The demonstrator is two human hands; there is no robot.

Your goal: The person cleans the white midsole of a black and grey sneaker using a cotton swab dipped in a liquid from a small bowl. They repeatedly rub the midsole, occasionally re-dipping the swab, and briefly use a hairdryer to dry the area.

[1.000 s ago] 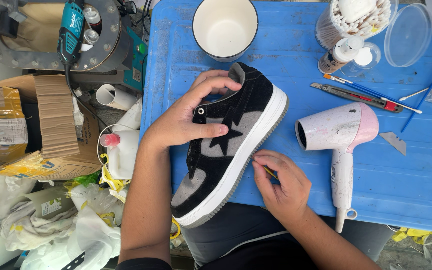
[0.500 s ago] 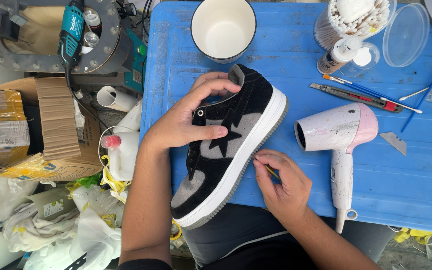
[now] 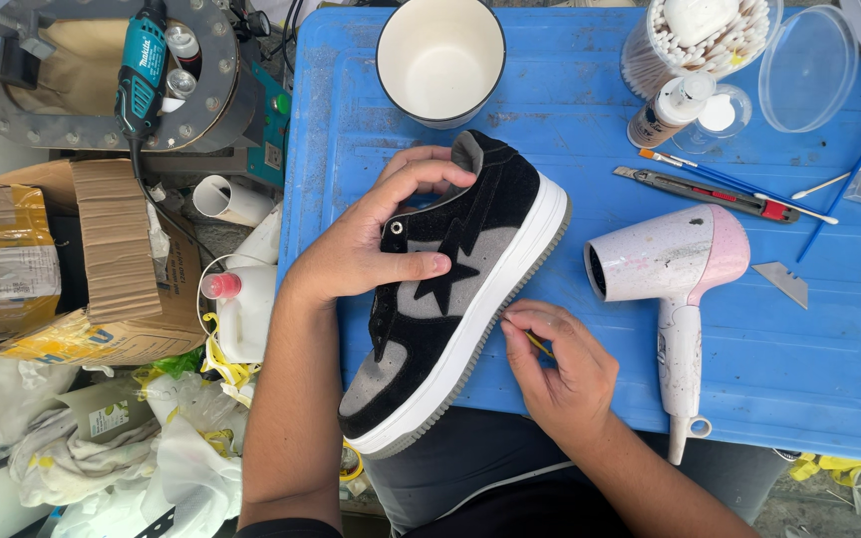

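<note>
The blue surface (image 3: 809, 379) is carrying everything, and the shoe (image 3: 460, 289) is lying across its near-left part, tipped on its side so the white sole edge is facing right. Its long axis is running on a diagonal: the heel is pointing up and right toward the white cup (image 3: 440, 58), and the grey toe is hanging over the near edge above the person's lap.

The left hand (image 3: 376, 244) is gripping the upper near the collar, fingers curled over the top and thumb pressing flat on the side. The right hand (image 3: 560, 364) is pinching a thin yellowish tool (image 3: 540, 346), its fingers pressed together, with the tip sitting right at the sole edge; what kind of tool it is cannot be told.

For clean work along that edge, the left hand should be bracing the shoe firmly while the right is moving in short, light strokes that follow the sole line and stay off the suede.

A dryer (image 3: 670, 264) is lying just right of the shoe.
</note>
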